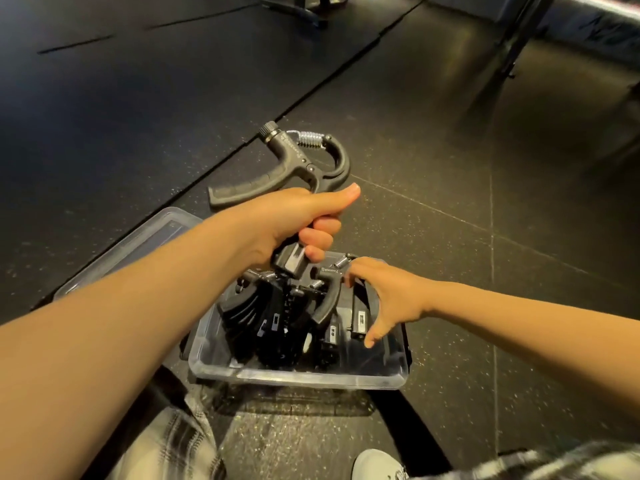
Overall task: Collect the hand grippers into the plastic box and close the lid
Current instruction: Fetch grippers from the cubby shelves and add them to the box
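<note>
Where the box (298, 375) stands: on the floor (450, 168), open, with the lid (145, 237) lying flat just beside it, at its left.
Left grip (294, 220): clenched round one handle of a gripper (287, 150), held above the box.
Right grip (388, 296): released, fingers spread, touching the grippers (277, 317) piled in the box.

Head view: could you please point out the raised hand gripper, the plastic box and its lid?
hand gripper (291, 152), head view, on its upper arm beside the spring.
plastic box (298, 377), head view, on its near rim.
lid (156, 233), head view, on its clear top.
</note>
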